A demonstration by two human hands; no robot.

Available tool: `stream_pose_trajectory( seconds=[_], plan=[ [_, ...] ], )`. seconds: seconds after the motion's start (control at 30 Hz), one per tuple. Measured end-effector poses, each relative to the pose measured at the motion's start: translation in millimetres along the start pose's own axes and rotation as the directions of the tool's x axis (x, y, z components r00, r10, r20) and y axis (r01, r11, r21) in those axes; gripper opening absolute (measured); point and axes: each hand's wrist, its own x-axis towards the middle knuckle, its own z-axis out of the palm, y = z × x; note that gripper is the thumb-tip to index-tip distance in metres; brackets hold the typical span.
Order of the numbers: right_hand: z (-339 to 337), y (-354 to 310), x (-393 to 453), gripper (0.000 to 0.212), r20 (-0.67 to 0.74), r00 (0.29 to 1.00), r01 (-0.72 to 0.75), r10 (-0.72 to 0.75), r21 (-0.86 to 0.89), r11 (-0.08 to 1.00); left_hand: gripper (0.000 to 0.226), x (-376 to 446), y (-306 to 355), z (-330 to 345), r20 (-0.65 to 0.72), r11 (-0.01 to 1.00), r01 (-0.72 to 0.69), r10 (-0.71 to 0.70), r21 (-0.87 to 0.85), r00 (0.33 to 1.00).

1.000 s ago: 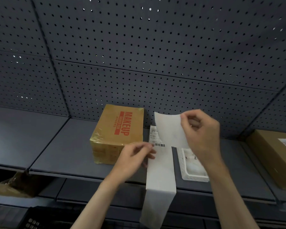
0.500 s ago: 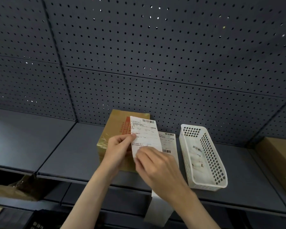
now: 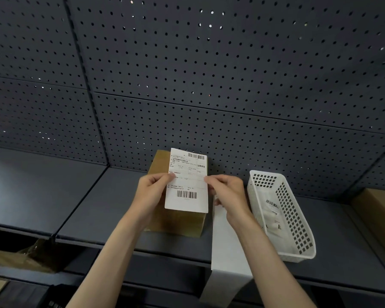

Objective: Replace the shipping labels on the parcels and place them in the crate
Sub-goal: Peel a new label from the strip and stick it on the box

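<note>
At frame centre, the left hand (image 3: 152, 192) and right hand (image 3: 226, 193) pinch a shipping label (image 3: 187, 181) by its edges above the brown parcel (image 3: 176, 221) on the shelf (image 3: 111, 210). Lowered unevenly, the label could likely stick crooked or wrinkle.

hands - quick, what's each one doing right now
Left hand: pinches the shipping label's left edge.
Right hand: pinches its right edge.

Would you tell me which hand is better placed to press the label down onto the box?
Probably the left hand: it pinches the label directly over the box, while the right hand sits off its right edge.
</note>
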Motion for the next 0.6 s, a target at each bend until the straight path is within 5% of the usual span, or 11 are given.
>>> stream_pose_trajectory(
  seconds=[0.2, 0.43, 0.6],
  plan=[
    [8, -3, 4, 0.006, -0.037, 0.998, 0.045, -0.044, 0.032, 0.998, 0.031, 14, 2, -13, 0.013, 0.991, 0.007, -0.009, 0.130, 1.000],
    [29, 1, 17, 0.012, -0.073, 0.991, 0.112, -0.110, 0.027, 0.993, 0.050, 38, -1, -23, -0.042, 0.868, -0.119, 0.159, 0.482, 0.986],
    [42, 5, 30, 0.014, -0.101, 0.983, 0.153, -0.154, -0.017, 0.988, 0.042, 53, 3, -26, -0.097, 0.934, -0.028, 0.066, 0.355, 0.993]
  ],
)
